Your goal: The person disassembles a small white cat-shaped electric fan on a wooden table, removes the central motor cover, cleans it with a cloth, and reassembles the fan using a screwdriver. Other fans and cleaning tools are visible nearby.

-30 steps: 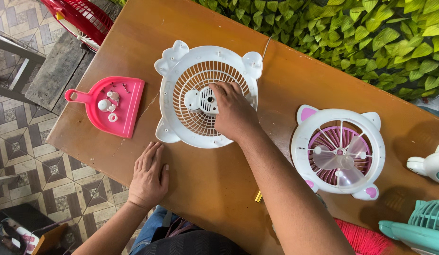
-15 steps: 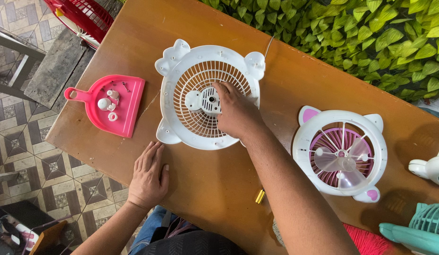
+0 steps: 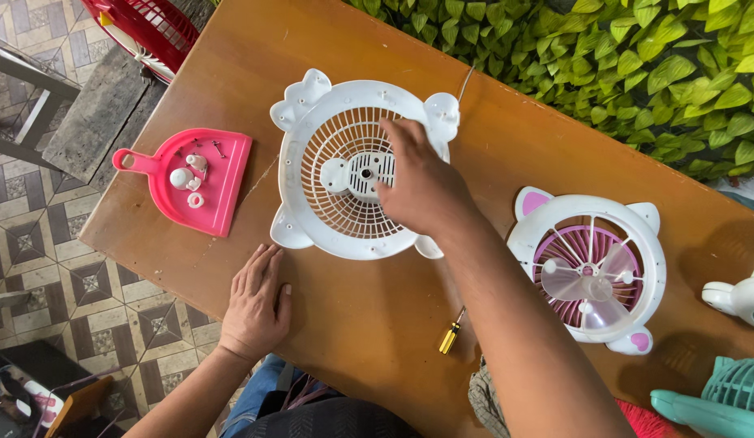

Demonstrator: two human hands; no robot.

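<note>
The round white plastic fan grille (image 3: 344, 174) with ear-shaped corners is touched at its hub by the right hand (image 3: 421, 186), fingers loosely curled, nothing pinched. The left hand (image 3: 255, 304) is laid flat, fingers together, on the brown wooden table (image 3: 360, 324) near it.

I see both forearms bare, no sleeves, left hand (image 3: 255, 304) and right hand (image 3: 421, 182) without rings; blue jeans below.

The fan grille (image 3: 344, 174) is white plastic, smooth and faintly glossy. The table (image 3: 377, 316) is brown wood with a satin, slightly scuffed finish. The dustpan (image 3: 223, 182) is glossy pink plastic. The screwdriver (image 3: 451, 334) has a translucent yellow plastic handle and a dark metal shaft.
</note>
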